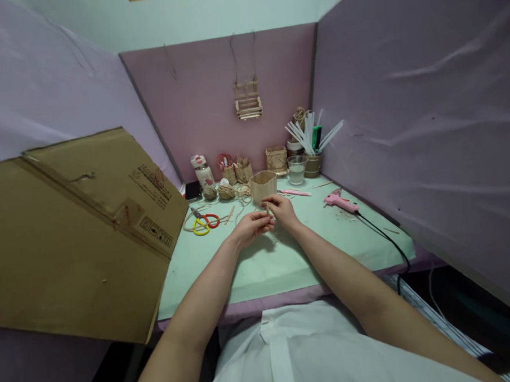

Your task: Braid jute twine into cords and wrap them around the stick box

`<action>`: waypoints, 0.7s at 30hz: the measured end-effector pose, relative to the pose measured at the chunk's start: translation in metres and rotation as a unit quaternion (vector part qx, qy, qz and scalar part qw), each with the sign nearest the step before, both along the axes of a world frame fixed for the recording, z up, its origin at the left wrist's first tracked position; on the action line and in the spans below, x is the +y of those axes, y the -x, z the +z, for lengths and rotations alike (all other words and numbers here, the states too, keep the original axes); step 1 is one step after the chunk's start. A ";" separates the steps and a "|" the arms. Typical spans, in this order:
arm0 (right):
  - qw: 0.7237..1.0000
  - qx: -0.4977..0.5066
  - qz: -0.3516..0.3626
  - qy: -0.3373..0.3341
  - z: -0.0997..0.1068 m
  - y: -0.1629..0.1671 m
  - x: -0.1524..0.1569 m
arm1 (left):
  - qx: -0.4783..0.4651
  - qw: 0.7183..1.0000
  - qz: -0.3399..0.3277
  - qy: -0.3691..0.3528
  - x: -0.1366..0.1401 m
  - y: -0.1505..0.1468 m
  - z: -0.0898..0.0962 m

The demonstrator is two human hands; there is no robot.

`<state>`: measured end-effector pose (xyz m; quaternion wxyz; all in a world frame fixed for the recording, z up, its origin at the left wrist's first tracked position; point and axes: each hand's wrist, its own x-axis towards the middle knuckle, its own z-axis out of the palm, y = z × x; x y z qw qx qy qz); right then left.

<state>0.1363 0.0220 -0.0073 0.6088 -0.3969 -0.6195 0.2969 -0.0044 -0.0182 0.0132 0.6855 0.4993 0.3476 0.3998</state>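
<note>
Over the middle of the table, my left hand [253, 226] and my right hand [282, 210] meet at the fingertips. Between them is a short tan wooden stick [267, 208], upright and pinched by both hands. Parts of it are hidden by the fingers. Just behind the hands stands a box of wooden sticks [263, 185] with a wavy top edge. A pink pen-like tool [296, 193] lies to the right of that box. Scissors [201, 220] with red and yellow handles rest left of my left hand, among loose twine.
A pink glue gun [342, 202] lies at the right, its black cord running off the table's edge. Balls of twine [227, 192], a bottle [202, 171], a cup of liquid [296, 172] and a pot of white glue sticks [313, 165] stand behind. Cardboard [92, 237] leans at left.
</note>
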 end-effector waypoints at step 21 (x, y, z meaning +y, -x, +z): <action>0.983 -0.172 -0.030 -0.061 -0.018 0.002 0.007 | 0.152 0.945 0.221 -0.188 0.022 0.001 -0.018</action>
